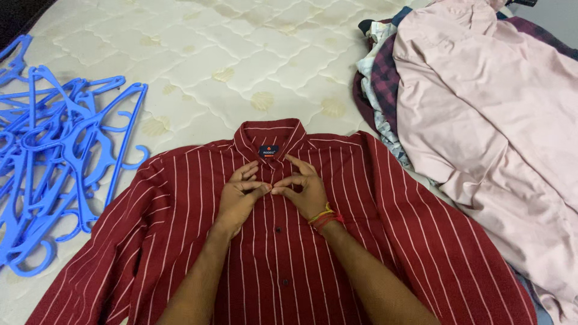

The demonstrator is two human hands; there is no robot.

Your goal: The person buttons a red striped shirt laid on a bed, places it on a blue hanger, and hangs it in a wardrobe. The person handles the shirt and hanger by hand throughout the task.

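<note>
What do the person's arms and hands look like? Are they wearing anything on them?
Both arms are bare, with no sleeves showing. The right hand has bands around its wrist: a yellow one and red thread ones. The left hand wears nothing, no watch or gloves. No rings show on the fingers.

One head camera looks steeply down, close over the mattress [241, 54].

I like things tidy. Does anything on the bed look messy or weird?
Yes. The blue hangers lie tangled in a heap at the left, and the pile of shirts at the right is rumpled. The red striped shirt lies flat under both hands.
</note>
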